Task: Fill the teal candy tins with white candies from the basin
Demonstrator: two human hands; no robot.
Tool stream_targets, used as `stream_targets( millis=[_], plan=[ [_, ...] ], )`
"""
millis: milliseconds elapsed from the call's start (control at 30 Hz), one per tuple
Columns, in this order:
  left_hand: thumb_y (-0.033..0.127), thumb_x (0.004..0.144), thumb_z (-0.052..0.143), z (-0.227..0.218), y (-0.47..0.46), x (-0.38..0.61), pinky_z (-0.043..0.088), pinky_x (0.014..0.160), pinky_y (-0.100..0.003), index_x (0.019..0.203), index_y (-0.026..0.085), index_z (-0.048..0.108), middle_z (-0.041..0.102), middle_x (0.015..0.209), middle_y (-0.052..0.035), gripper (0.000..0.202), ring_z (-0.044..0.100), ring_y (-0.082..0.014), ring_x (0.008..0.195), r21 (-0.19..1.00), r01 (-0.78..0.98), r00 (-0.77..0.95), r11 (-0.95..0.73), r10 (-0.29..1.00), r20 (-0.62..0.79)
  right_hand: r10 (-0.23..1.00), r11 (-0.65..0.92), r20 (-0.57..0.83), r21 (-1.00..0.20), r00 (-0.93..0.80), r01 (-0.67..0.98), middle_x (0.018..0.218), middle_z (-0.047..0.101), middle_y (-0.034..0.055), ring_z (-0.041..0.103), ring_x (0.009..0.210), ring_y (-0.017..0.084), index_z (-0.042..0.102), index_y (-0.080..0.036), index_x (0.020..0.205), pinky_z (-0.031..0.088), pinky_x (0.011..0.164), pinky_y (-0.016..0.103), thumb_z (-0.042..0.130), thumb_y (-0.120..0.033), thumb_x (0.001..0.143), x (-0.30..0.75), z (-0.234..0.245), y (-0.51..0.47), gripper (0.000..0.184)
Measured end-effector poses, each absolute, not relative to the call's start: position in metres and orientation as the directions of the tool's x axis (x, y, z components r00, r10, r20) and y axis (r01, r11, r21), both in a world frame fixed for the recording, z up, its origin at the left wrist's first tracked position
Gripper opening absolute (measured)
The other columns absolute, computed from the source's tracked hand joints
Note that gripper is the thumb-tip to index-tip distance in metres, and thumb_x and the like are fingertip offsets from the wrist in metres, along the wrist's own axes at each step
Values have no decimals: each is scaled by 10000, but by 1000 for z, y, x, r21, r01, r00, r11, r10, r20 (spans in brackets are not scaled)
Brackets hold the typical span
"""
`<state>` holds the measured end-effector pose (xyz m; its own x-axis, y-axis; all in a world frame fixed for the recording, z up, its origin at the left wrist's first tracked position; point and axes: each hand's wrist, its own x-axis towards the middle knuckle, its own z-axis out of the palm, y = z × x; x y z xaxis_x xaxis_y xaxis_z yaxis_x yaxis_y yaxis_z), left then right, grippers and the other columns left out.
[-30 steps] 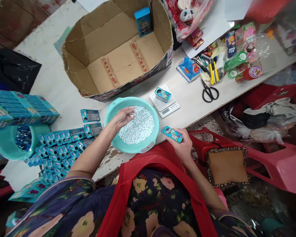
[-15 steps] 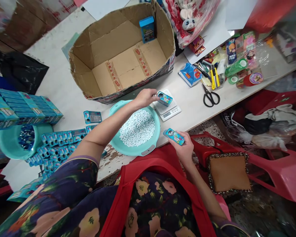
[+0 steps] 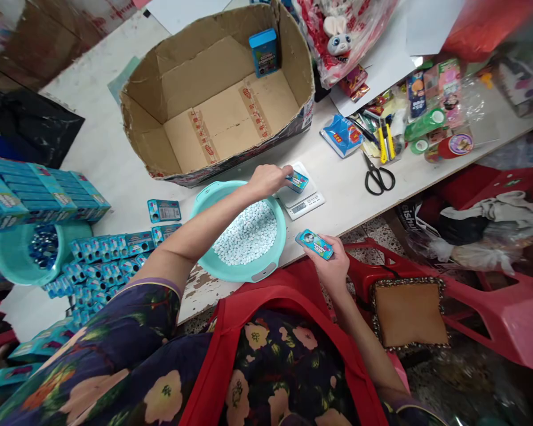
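Observation:
My left hand [image 3: 269, 180] reaches over a turquoise basin [image 3: 281, 236] of small white candies [image 3: 245, 239]. Its fingers are pinched together at the left end of a small blue candy tin [image 3: 299, 181], covering the tin's round opening; what they pinch is hidden. That tin rests on a white digital scale [image 3: 310, 205]. In front of the scale, past the table edge, my right hand [image 3: 334, 269] grips another blue tin [image 3: 314, 244], label up, with a round spot at its left end.
A big open carton [image 3: 177, 133] stands behind the basin, a larger blue box [image 3: 264, 53] inside it. Many small tins [image 3: 111, 248] are stacked at left, beside a second basin [image 3: 9, 266]. Black scissors [image 3: 379, 177] and a yellow cutter [image 3: 386, 140] lie right of the scale.
My left fingers have moved slightly right, onto the end of the tin on the scale, and now hide its opening. My right hand holds its tin much as before.

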<state>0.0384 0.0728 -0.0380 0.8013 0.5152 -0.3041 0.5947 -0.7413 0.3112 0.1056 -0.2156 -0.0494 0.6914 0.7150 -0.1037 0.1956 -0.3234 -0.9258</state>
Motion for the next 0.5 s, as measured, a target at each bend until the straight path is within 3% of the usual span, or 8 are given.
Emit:
stream_targets(
  millis=[100,200,267,367,500],
  plan=[
    [229,950,441,-41,63,41,346,648,-326,1125,170,644,716,927,-161,275,660,-285,847,192,604,784,-774,533,-317,712,-311,-77,-926,698,215,977,659,43,647,906,202,687,-201,1021,546,849,378,819,-367,694,111,-51,-209,389],
    [134,942,397,-35,59,27,328,635,-315,1099,167,639,716,962,-154,290,656,-259,840,209,660,745,-721,594,-304,704,-312,-66,-923,707,225,962,666,40,648,894,209,690,-195,1017,542,864,403,829,-383,672,118,-53,-193,417],
    [188,956,411,-17,54,-1,303,625,-302,1073,179,641,709,973,-129,258,638,-228,827,235,750,661,-619,709,-244,694,-304,-51,-925,718,228,953,664,36,648,890,210,689,-191,1018,544,854,400,832,-399,660,123,-55,-175,438],
    [356,974,415,23,38,-71,272,620,-301,989,176,648,665,857,-100,295,579,-198,758,212,926,342,-313,933,-115,693,-268,-6,-931,721,250,963,660,31,646,909,208,684,-193,1029,542,854,384,830,-407,649,132,-65,-141,460],
    [472,944,418,56,18,-172,215,608,-303,852,188,622,535,677,-51,362,456,-184,663,54,994,-94,92,995,21,741,-208,66,-923,668,322,992,659,39,638,940,198,679,-179,1044,527,895,364,826,-358,654,149,-86,-89,453]
  ],
)
